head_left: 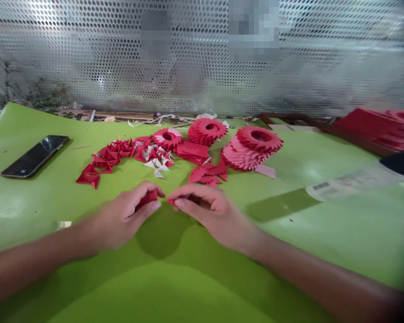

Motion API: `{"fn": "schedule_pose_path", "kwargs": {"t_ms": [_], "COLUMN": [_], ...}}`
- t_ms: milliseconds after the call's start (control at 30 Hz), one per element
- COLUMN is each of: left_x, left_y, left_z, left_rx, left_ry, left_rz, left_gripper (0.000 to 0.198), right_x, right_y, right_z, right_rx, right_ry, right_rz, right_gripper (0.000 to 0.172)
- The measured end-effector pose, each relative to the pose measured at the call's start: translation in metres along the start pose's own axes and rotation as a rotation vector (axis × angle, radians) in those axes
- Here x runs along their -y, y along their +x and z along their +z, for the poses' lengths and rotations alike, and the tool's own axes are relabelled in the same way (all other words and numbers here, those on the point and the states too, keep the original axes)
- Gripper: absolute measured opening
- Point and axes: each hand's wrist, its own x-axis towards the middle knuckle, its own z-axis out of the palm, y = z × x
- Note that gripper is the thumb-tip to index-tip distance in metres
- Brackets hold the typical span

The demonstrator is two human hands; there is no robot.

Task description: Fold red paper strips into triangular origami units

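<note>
Red piece [148, 197] pinched tight in left hand [126, 218], right of phone [35, 156] | small red scrap [170, 202] nipped in right hand [210, 209], farther right of phone | held tip to tip, almost touching, axis running left-right | left hand closer to phone

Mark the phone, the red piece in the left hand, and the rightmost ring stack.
phone [35, 156]: head view, screen centre.
red piece [147, 197]: head view, visible part between fingers.
ring stack [270, 142]: head view, top ring's rim.

Left hand [121, 220] and right hand [210, 211] meet fingertip to fingertip, grips pinched
</note>
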Motion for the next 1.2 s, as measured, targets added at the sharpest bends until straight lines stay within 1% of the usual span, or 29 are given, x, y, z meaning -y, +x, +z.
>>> {"fn": "schedule_pose_path", "kwargs": {"t_ms": [67,133,233,300,367,467,533,667,767,933,1100,1200], "left_x": [0.001,0.002,0.002,0.001,-0.001,-0.003,-0.004,-0.005,-0.004,-0.003,-0.003,-0.003], "left_y": [0.000,0.000,-0.002,-0.003,-0.005,-0.008,-0.009,-0.009,-0.008,-0.008,-0.008,-0.008], "left_z": [0.000,0.000,-0.001,-0.003,-0.005,-0.008,-0.008,-0.008,-0.008,-0.008,-0.008,-0.008], "left_rx": [0.028,0.048,0.064,0.085,0.137,0.266,0.346,0.417,0.413,0.408,0.409,0.407], "left_ry": [0.003,0.018,0.050,0.041,0.001,-0.094,-0.159,-0.243,-0.258,-0.278,-0.280,-0.270], "left_rz": [0.019,0.019,0.010,0.043,0.100,0.164,0.185,0.206,0.216,0.206,0.218,0.202], "left_gripper": [0.042,0.043,0.045,0.045,0.044,0.039,0.036,0.033,0.032,0.031,0.033,0.035], "right_x": [0.000,0.000,0.000,-0.001,0.000,0.003,0.005,0.005,0.005,0.006,0.005,0.003], "right_y": [0.000,-0.001,-0.001,-0.001,-0.003,-0.008,-0.012,-0.015,-0.015,-0.014,-0.014,-0.013], "right_z": [-0.001,-0.001,-0.002,-0.002,-0.001,0.000,0.000,0.000,-0.001,-0.001,-0.001,-0.002], "right_rx": [0.015,0.001,-0.043,-0.083,-0.137,-0.200,-0.197,-0.163,-0.161,-0.158,-0.150,-0.157], "right_ry": [-0.004,-0.034,-0.135,-0.218,-0.295,-0.404,-0.473,-0.564,-0.571,-0.600,-0.599,-0.610], "right_rz": [-0.003,-0.022,-0.127,-0.270,-0.462,-0.715,-0.801,-0.874,-0.917,-0.943,-0.948,-0.972], "right_gripper": [0.024,0.027,0.019,0.014,0.009,0.011,0.014,0.017,0.014,0.009,0.008,0.008]}}
